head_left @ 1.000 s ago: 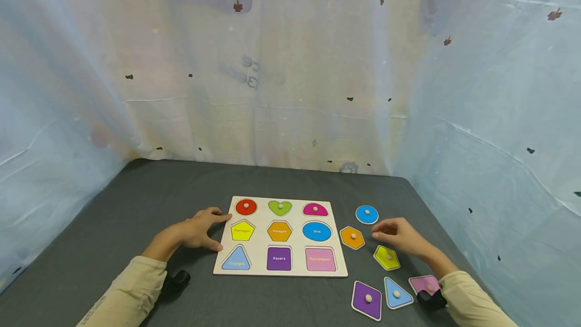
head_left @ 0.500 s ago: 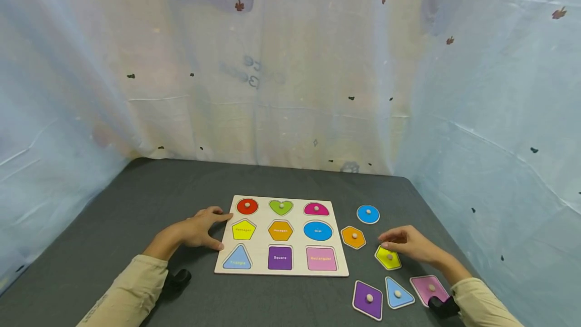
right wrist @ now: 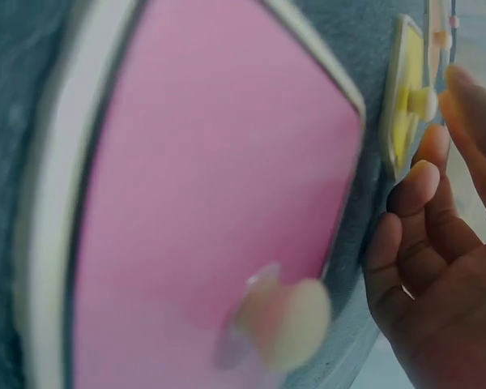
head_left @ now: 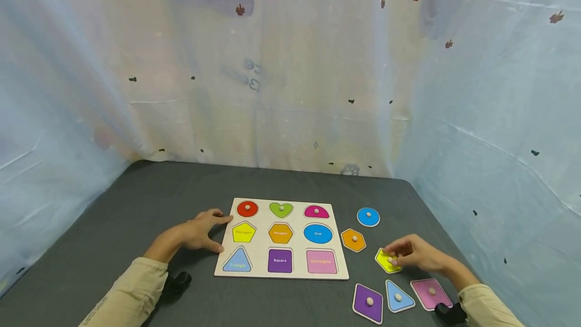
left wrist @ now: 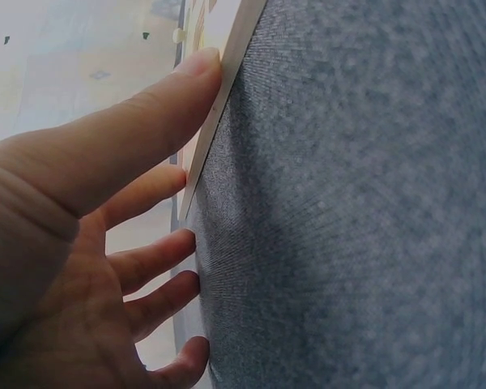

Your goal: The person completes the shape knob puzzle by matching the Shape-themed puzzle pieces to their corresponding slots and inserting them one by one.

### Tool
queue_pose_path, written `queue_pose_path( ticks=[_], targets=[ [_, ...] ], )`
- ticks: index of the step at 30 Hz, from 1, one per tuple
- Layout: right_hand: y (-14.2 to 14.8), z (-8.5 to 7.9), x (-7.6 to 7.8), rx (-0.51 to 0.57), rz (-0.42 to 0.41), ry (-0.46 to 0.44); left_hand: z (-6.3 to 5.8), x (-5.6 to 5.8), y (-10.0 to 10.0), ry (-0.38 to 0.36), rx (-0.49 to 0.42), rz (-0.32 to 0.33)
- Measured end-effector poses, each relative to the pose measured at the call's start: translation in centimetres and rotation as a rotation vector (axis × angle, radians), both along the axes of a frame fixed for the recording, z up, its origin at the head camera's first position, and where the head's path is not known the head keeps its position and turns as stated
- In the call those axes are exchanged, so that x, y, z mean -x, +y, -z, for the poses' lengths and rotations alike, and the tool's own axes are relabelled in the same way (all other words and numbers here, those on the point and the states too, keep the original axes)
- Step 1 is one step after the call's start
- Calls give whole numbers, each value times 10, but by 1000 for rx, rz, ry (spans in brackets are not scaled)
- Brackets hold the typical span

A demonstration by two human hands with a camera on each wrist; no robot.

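My left hand [head_left: 197, 231] rests at the left edge of a wooden shape puzzle board [head_left: 259, 247], thumb and index finger spread along it; in the left wrist view the thumb [left wrist: 158, 117] lies on the board's edge. Red circle [head_left: 247, 214], green heart [head_left: 281, 214] and magenta half-circle [head_left: 316, 216] pieces with knobs sit in its top row. My right hand [head_left: 419, 254] is over the yellow pentagon piece [head_left: 382, 258] on the table. In the right wrist view, thumb and fingertips stand slightly apart, right at the piece's pale knob [right wrist: 422, 104].
Right of the board lie a blue oval piece [head_left: 366, 221] and an orange hexagon [head_left: 347, 240]. Nearer are a purple square [head_left: 363, 312], a light blue triangle [head_left: 397, 307] and a pink rectangle piece [head_left: 422, 286], close below the right wrist. A patterned curtain [head_left: 290, 90] surrounds the dark table [head_left: 181, 185].
My right hand has moved from beside the blue oval and orange hexagon, toward me and to the right, down to the yellow pentagon's knob. My left hand stays at the board's edge.
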State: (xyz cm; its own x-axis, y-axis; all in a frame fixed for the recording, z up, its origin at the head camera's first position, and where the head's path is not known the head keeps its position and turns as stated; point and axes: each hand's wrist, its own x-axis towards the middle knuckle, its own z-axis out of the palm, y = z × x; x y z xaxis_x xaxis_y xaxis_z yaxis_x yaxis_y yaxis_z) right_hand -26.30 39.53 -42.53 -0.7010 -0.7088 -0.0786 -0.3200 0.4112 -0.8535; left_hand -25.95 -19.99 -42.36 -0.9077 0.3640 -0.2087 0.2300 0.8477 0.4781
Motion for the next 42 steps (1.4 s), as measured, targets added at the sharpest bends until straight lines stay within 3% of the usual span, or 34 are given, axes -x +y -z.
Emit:
queue_pose_path(
  ticks=[10,23,37,42],
  targets=[
    [-1,3,-2,21,24,4,-1,-2,0,7,-6,-1],
    [-5,5,-1,13,41,84,-1,-1,1,8,1,-8],
    [-12,-8,0,-13,74,115,-1,-2,0,10,2,-5],
    [-23,-12,-2,-13,80,168,-2,-3,0,7,-6,-5]
  ],
)
